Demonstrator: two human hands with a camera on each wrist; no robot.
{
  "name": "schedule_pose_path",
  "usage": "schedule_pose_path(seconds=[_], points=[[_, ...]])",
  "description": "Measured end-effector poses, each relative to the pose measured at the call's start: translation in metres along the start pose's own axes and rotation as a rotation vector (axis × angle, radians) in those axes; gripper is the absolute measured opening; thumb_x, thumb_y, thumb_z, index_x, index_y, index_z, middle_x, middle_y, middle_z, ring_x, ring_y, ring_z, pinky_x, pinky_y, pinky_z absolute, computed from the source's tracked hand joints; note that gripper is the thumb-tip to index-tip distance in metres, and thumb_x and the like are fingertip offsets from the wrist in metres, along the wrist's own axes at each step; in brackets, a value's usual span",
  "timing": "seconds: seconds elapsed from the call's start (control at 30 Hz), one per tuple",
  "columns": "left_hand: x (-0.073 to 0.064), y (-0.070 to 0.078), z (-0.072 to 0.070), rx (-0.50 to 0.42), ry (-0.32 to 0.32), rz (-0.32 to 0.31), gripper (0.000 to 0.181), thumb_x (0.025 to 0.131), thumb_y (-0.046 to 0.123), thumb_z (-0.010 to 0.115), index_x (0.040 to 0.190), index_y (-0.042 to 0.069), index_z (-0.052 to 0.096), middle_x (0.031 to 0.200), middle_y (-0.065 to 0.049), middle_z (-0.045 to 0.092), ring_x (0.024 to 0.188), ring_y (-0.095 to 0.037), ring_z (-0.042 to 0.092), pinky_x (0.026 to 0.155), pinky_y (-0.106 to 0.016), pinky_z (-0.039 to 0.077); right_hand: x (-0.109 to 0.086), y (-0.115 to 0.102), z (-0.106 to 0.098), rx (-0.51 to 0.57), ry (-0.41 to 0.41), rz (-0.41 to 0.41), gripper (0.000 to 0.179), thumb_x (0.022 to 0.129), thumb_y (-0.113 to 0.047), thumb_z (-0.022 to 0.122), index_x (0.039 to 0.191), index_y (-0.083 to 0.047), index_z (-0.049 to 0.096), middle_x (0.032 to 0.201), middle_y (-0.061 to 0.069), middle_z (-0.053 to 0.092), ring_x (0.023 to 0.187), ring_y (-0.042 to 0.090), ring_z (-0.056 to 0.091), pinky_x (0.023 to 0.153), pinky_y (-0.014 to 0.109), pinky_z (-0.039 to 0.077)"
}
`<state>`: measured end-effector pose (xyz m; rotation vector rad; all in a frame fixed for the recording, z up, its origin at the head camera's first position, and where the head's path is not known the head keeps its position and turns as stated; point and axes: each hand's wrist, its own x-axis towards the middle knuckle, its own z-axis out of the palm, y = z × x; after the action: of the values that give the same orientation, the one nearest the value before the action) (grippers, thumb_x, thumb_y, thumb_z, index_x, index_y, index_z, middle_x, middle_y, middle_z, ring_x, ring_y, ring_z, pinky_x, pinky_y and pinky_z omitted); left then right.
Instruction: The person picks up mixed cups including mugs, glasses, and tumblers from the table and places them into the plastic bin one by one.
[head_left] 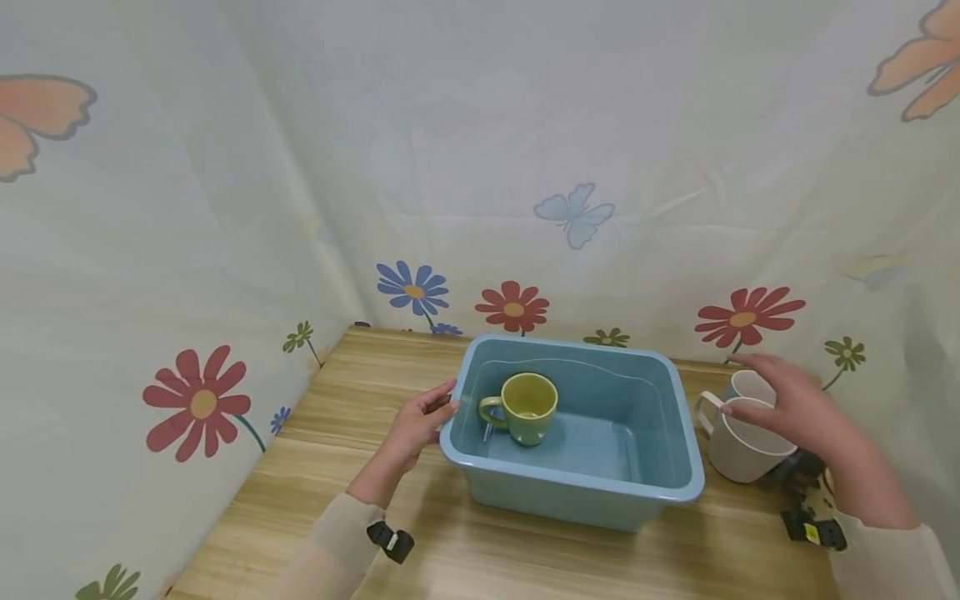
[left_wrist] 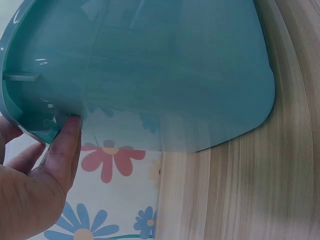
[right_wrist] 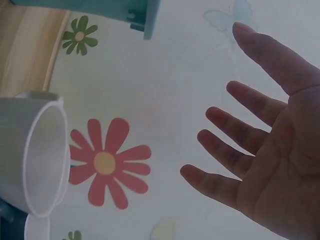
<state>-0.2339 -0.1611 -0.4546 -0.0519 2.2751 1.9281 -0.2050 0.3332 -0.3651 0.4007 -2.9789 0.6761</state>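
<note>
1. Looking down at the wooden table [head_left: 352, 392], we find a blue tub [head_left: 555, 500] standing near the flowered cloth [head_left: 480, 167] that hangs behind it.
2. Long axis of the tub: we read it as running side to side across the person's front, slightly askew, with the right end a little nearer the person. Its mouth faces up.
3. Left hand [head_left: 420, 421]: gripping the tub at its left end. From the left wrist we see fingertips just under the rim, against the outer wall.
4. Right hand [head_left: 798, 408]: fingers spread, thumb well parted from them, hovering over the white cup [head_left: 738, 458]. From the right wrist we note a gap between hand and cup, and a bare palm.
5. White cup: upright on the table, just right of the tub, mouth up, handle pointing left towards the tub. Whether the two touch, we cannot tell.
6. Behind it we make out another cup [head_left: 752, 385], largely hidden; its handle direction we cannot tell.
7. Green cup [head_left: 528, 417]: upright inside the tub, in its left part, mouth up, handle pointing left, towards the end that the left hand grips.
</note>
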Motion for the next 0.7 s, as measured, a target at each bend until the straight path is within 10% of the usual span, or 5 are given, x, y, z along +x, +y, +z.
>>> schedule_pose_path(seconds=[0.7], points=[[-0.001,0.002,0.000,0.002,0.002,-0.007,0.051,0.102,0.013,0.061,0.152,0.011,0.050,0.145,-0.024,0.056,0.104,-0.016,0.064,0.077,-0.031,0.064,-0.010,0.052,0.040,-0.018,0.101,0.048,0.083,0.080,-0.026,0.084,0.141,0.009,0.042,0.141,0.047,0.033,0.124,0.068,0.030,0.100,0.083,0.023]])
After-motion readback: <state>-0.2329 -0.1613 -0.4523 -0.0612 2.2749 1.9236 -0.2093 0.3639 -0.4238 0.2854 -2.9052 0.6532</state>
